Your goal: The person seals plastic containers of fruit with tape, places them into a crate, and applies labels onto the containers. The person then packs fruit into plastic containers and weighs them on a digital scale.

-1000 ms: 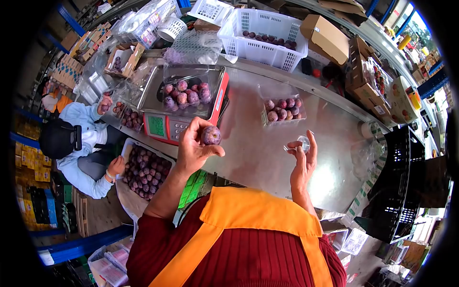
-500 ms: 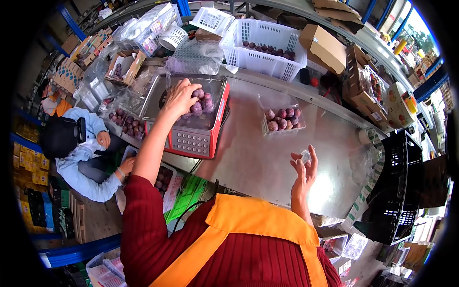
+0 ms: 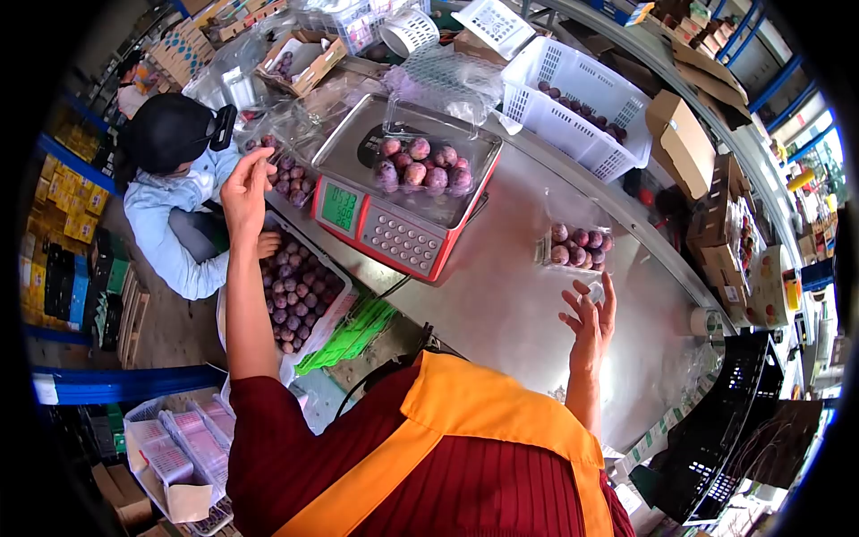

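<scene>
My left hand (image 3: 246,192) is raised over the near left edge of the scale, its fingers close together; whether anything is between them does not show. Several plums fill a clear open punnet (image 3: 422,170) on the steel pan of the red scale (image 3: 403,240), whose green display is lit. My right hand (image 3: 591,322) hovers above the steel table (image 3: 510,277) with fingers spread around a small clear object (image 3: 594,291). Just beyond it stands a second clear punnet of plums (image 3: 580,247) with its lid up.
A crate of plums (image 3: 295,300) lies below the table's left side, beside a co-worker (image 3: 179,224) in light blue. A white basket (image 3: 573,112) with plums stands at the back. Cardboard boxes (image 3: 716,228) are at the right, above a black crate (image 3: 729,430).
My left hand has left the scale's punnet and moved left towards the co-worker. The view has turned left. My right hand stays over the table, its fingers still apart.
</scene>
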A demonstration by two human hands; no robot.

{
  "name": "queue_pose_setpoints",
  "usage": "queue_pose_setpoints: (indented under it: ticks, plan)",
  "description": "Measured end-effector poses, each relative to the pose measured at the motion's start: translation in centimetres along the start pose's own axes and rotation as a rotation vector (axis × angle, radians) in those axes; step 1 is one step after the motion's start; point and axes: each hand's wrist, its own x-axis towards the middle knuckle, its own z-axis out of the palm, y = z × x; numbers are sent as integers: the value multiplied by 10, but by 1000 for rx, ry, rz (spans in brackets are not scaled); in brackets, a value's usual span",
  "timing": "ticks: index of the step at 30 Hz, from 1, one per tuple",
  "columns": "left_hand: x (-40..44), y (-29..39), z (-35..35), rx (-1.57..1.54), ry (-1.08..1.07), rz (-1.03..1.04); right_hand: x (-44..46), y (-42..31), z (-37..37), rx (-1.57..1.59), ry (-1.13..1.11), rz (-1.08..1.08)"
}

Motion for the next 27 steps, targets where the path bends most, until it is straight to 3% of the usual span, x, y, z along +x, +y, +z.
queue_pose_setpoints:
  ticks: [10, 16, 18, 20, 23, 25, 26, 27]
  plan:
    - [72, -57, 94, -246, -257, -295, 35, -3, 26, -102, -255, -245]
    - [116, -76, 196, -599, -444, -746, 76, -2, 65, -162, -384, -196]
    - [119, -64, 198, -695, -491, -573, 84, -11, 79, -133, -387, -61]
    - [105, -33, 177, -873, -561, -396, 95, 2, 88, -86, -390, -150]
    - [67, -16, 162, -395, -790, -123, 121, 30, 98, -161, -350, -240]
    - [33, 18, 158, 75, -771, 393, 125, 28, 121, -179, -309, -224]
    - [26, 22, 162, 206, -658, 705, 129, 28, 134, -180, -312, -245]
    - [14, 26, 161, 426, -721, 620, 132, 30, 149, -119, -311, -215]
